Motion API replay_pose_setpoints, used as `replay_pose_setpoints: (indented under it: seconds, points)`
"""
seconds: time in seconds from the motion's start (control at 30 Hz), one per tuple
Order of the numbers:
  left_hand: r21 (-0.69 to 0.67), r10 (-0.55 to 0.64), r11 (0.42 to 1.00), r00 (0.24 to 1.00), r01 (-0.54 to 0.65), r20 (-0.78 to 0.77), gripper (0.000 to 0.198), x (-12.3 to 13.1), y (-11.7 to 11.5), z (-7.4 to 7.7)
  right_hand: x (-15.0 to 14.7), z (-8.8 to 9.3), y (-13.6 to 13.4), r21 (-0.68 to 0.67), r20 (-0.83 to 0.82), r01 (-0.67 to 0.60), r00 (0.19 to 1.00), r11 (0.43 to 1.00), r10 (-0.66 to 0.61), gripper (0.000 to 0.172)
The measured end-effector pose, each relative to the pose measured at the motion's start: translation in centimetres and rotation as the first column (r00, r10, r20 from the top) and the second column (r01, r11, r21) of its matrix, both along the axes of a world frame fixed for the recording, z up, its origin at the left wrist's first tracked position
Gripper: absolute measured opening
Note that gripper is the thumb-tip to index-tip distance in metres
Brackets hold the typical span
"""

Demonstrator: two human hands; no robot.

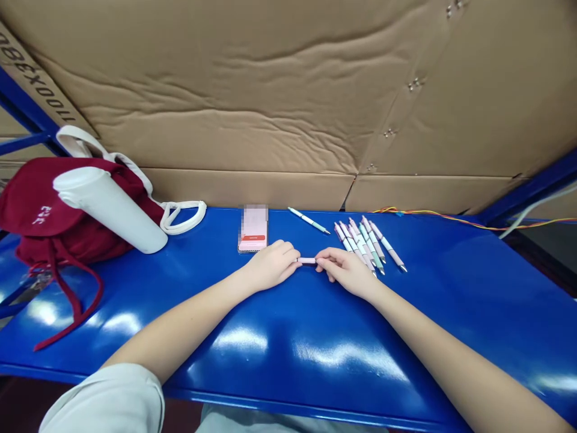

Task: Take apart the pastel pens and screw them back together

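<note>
Between my two hands, just above the blue tabletop, is a pale pink pen (307, 261), lying sideways. My left hand (273, 264) is closed on its left end, and my right hand (343, 268) pinches the right end between thumb and fingers. Both ends of the pen are hidden by the fingertips. Several pastel pens (367, 243) lie in a loose group just beyond my right hand. A single white and mint pen (309, 221) rests apart behind my hands. Close to my left hand lies a phone (253, 228) with a pink screen.
A dark red bag (90, 234) with white straps sits at the left, a white tumbler (112, 210) leaning on it. Cardboard (252, 138) walls off the back of the blue table (270, 373). Thin coloured wires (442, 213) run along the back right.
</note>
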State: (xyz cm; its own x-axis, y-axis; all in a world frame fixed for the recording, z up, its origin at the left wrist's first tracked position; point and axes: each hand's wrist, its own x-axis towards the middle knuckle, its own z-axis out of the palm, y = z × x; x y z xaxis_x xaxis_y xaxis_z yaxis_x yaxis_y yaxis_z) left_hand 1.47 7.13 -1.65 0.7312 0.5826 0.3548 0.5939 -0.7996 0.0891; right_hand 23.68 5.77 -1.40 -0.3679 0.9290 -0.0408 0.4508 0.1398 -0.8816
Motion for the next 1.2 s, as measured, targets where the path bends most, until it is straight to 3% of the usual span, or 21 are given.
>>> replay_pose_setpoints:
  seconds: [0.13,0.33,0.8,1.0,1.2]
  points:
    - [-0.003,-0.020,1.000,0.999,0.020,0.037,0.023,-0.03,-0.02,0.02,0.25,-0.06,0.19,0.152,0.056,0.003,0.998,0.988,-0.012,0.019]
    - [-0.024,-0.017,1.000,0.998,0.019,0.065,0.020,-0.01,-0.23,0.17,0.34,-0.19,0.19,0.266,0.109,-0.016,0.994,0.964,-0.014,0.019]
    - [-0.004,-0.021,1.000,0.998,0.021,0.067,0.020,-0.05,-0.13,-0.04,0.33,-0.22,-0.18,0.406,0.193,-0.097,0.981,0.908,0.019,0.009]
    - [-0.026,-0.022,0.999,0.999,0.023,0.034,0.021,-0.10,0.00,-0.22,0.15,-0.13,-0.52,0.599,0.413,-0.208,0.907,0.774,-0.076,0.009]
    - [0.001,-0.002,1.000,1.000,0.002,-0.024,0.024,-0.09,0.02,-0.22,0.07,-0.24,-0.32,0.675,0.517,-0.302,0.845,0.673,-0.140,0.019]
